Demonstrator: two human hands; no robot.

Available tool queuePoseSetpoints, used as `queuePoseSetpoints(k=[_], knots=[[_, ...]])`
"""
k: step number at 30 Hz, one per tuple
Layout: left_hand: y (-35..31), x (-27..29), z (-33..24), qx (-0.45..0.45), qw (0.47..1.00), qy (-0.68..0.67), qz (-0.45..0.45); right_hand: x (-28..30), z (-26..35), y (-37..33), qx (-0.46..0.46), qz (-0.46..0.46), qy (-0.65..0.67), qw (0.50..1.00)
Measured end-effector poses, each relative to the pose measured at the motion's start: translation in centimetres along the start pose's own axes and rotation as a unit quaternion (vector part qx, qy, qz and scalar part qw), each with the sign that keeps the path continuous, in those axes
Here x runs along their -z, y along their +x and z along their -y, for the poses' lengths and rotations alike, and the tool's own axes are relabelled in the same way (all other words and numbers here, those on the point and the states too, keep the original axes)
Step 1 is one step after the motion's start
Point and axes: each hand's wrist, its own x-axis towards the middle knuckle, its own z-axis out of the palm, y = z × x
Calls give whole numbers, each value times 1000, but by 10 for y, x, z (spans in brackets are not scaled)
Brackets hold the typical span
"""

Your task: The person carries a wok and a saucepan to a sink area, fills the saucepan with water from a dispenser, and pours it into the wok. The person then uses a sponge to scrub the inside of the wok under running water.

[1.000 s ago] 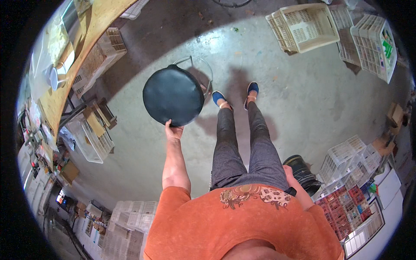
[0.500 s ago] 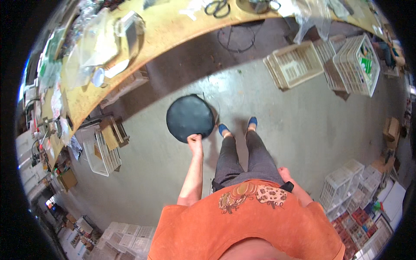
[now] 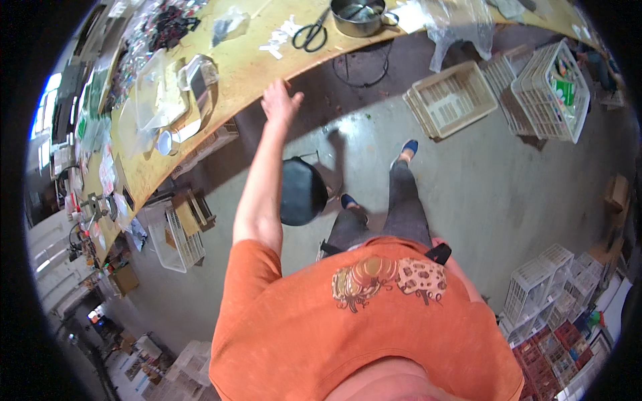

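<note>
Below the raised left hand (image 3: 281, 101), down by the person's feet, stands a round black stool (image 3: 301, 192) on the concrete floor (image 3: 468, 180). It looks rigid and fairly light, with a smooth padded seat best gripped at the rim or by its thin metal legs. That hand is empty, fingers spread, resting against the edge of the yellow counter (image 3: 247, 63), near black scissors (image 3: 309, 35) and a metal pot (image 3: 360, 15). A second ago it held the stool up by its rim; now the stool is set down. Right hand is out of sight.
</note>
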Motion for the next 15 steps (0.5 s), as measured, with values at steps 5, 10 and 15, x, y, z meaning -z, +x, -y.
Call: queuePoseSetpoints(k=[5, 10, 15], knots=[[79, -18, -6, -8, 988, 91, 121, 50, 15, 43, -111, 10, 100, 989], [115, -29, -21, 56, 963, 153, 216, 96, 8, 133, -156, 54, -9, 986], [116, -32, -35, 95, 956, 181, 209, 135, 31, 194, -181, 43, 13, 982]])
